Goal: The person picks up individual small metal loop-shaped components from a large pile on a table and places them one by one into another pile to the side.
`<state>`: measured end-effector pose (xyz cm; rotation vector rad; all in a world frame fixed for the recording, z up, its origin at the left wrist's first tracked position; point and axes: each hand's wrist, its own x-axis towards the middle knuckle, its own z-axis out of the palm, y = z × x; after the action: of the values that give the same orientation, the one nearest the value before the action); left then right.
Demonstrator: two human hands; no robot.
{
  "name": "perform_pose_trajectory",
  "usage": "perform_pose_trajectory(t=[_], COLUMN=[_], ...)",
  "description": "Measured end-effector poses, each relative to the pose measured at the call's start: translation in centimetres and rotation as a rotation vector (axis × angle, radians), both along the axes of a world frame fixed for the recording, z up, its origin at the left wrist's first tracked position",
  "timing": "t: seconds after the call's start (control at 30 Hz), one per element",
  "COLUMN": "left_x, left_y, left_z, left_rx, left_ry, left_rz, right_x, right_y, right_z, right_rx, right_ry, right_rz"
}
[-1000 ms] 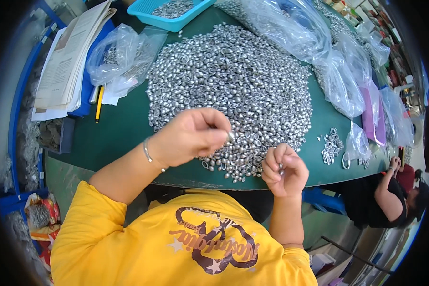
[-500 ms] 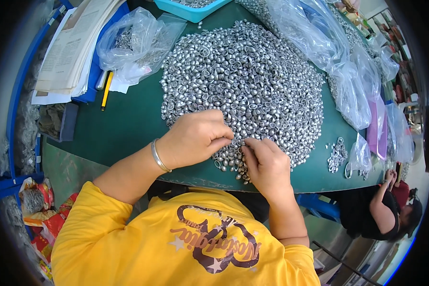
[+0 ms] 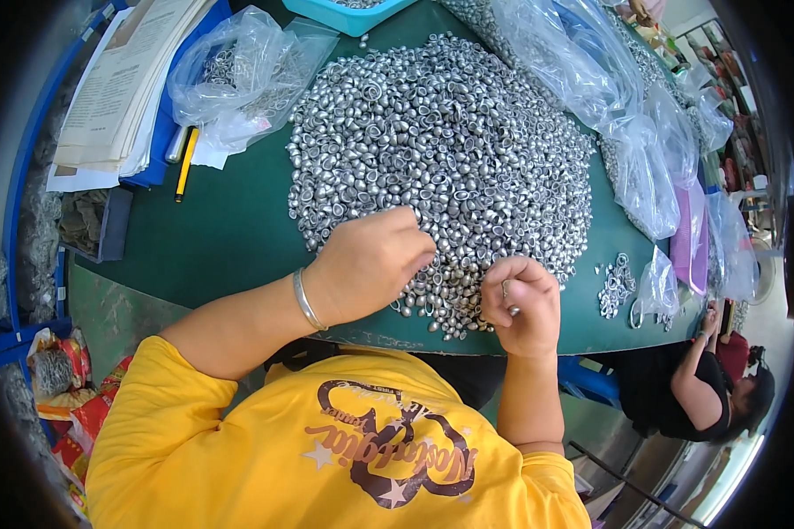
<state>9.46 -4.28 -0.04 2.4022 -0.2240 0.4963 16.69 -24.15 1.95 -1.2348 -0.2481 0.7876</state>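
A wide heap of small, shiny silver metal pieces [image 3: 450, 150], rounded and hollow like little cups, covers the middle of the green table. My left hand [image 3: 370, 263], with a silver bangle at its wrist, is closed over the heap's near left part. Its fingertips point down, and whatever they hold is hidden. At the near right edge of the heap, my right hand [image 3: 528, 304] is turned partly palm-up with curled fingers. A small silver metal piece [image 3: 513, 310] shows in its grip. Between my hands lie loose pieces near the table's front edge.
Clear plastic bags [image 3: 648, 167] of metal parts line the right, beside a small cluster of silver rings [image 3: 617, 286]. At the left are papers [image 3: 119, 97], a yellow pen [image 3: 186, 165] and a bagged batch [image 3: 238, 75]. A blue tray [image 3: 353, 16] stands behind; another person [image 3: 706, 388] sits right.
My right hand has drawn away from the left, moving right and toward me, and turned its palm upward. My left hand stays nearly in place. The whole view has shifted slightly.
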Motion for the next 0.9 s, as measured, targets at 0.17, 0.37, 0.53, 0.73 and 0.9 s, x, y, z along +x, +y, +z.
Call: perform_pose_trajectory(t=[0.17, 0.37, 0.53, 0.73, 0.9], left_x=[0.2, 0.2, 0.0, 0.4, 0.4], left_y=[0.9, 1.4, 2.0, 2.0, 2.6], left_z=[0.9, 1.8, 1.4, 2.5, 1.7], left_rx=[-0.655, -1.452, -1.813, -1.955, -1.869], left_ry=[0.228, 0.663, 0.731, 0.653, 0.534], left_rz=[0.061, -0.050, -0.232, -0.142, -0.068], right_x=[-1.3, -0.5, 1.9, 3.4, 4.0], right_y=[2.3, 1.8, 0.1, 1.7, 3.6], right_z=[-0.1, 0.1, 0.9, 0.3, 1.6], right_rx=[-0.636, -0.379, 0.559, -0.403, -0.819], right_ry=[-1.286, -0.910, 0.445, -0.660, -1.335], right_rz=[0.147, 0.081, 0.044, -0.228, -0.066])
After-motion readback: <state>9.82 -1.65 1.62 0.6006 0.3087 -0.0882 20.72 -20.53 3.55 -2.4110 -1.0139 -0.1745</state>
